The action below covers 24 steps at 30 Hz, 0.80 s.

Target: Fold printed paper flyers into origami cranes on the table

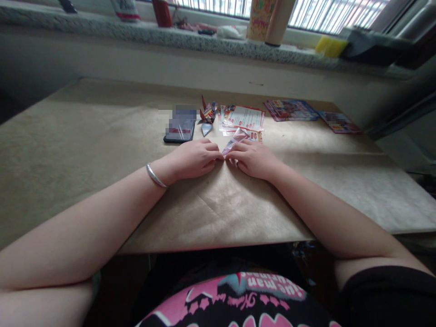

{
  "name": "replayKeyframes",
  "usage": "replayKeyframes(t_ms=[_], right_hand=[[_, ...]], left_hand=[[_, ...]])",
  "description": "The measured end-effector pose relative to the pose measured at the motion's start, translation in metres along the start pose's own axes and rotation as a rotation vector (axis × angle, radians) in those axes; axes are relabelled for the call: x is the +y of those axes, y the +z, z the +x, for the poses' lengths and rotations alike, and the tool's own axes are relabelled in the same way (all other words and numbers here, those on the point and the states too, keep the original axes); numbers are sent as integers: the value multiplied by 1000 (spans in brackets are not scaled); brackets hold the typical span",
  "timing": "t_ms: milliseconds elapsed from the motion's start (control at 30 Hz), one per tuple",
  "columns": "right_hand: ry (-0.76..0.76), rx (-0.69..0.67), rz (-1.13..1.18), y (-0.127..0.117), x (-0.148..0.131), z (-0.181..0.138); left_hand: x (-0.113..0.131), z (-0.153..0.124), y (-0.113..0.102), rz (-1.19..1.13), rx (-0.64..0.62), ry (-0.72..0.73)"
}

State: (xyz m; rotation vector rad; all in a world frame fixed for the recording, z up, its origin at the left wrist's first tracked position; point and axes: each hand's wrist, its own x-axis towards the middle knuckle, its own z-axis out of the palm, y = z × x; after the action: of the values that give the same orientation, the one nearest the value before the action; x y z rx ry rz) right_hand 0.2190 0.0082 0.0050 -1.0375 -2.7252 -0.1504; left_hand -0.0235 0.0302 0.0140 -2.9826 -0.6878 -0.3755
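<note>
A small folded paper, pale pink and white with a pointed shape, lies on the table between my hands. My left hand, with a silver bangle at its wrist, has its fingers closed at the paper's near tip. From the other side, my right hand presses its curled fingers on the same piece, with a ring on one finger. The fingertips of both hands nearly meet. Just beyond stands a folded paper figure with red, dark and silvery points. Printed sheets with red borders lie behind the folded paper.
A phone, partly blurred out, rests left of the paper figure. Colourful printed cards and another small stack lie at the back right. Cans, a cylinder and a yellow item line the windowsill behind the table.
</note>
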Motion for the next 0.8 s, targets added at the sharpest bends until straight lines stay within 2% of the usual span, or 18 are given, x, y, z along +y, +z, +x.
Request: replayKeyframes(t_ms=[233,467,800], right_hand=[[18,-52,-84,-7,1,-2],[13,-42,-31,-8,12,-7],[81,-67,-45,-14,26,-19]], left_hand=[[1,1,-1,16,17,13],[0,0,-3,30,-29,0],[-4,-3,-5,-6,-43,9]])
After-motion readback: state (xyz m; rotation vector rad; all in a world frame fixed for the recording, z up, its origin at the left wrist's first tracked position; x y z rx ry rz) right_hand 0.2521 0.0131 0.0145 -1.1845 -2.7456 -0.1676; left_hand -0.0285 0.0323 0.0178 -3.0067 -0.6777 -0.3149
